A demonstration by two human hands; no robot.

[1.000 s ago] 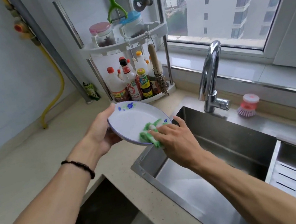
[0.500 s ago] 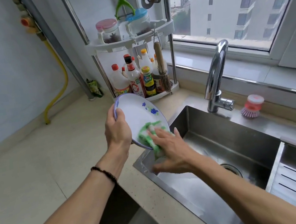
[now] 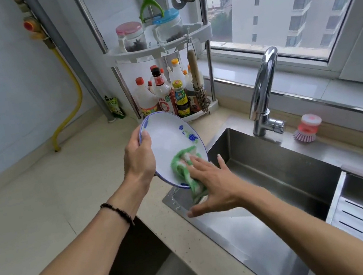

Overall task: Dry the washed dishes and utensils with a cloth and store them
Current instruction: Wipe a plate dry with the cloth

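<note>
A kitchen corner by a window. A pale stone counter runs along the left, and a deep steel sink is set into it on the right, with a curved chrome tap behind the basin.

Against the back wall stands a two-tier rack with jars on top and sauce bottles below. A pink dish brush sits on the sink ledge beside the tap.

A person stands at the sink, both bare forearms reaching forward. The left hand grips a white plate with blue flowers by its left rim, thumb over the front edge and fingers curled behind it. The plate is tilted steeply, nearly on edge, held in the air above the near left corner of the sink.

The right hand is spread wide, fingers straight, pressing a green and white cloth flat against the lower part of the plate's face. Part of the cloth hangs below the rim.

The risk, as I judge it: the plate is held at one edge only, and it may be wet. A firm wipe pushing against that single grip could lever it loose, dropping it onto the steel edge or into the basin, where it could chip or break. The cloth, only pressed and not gripped, could also slide off into the sink.
</note>
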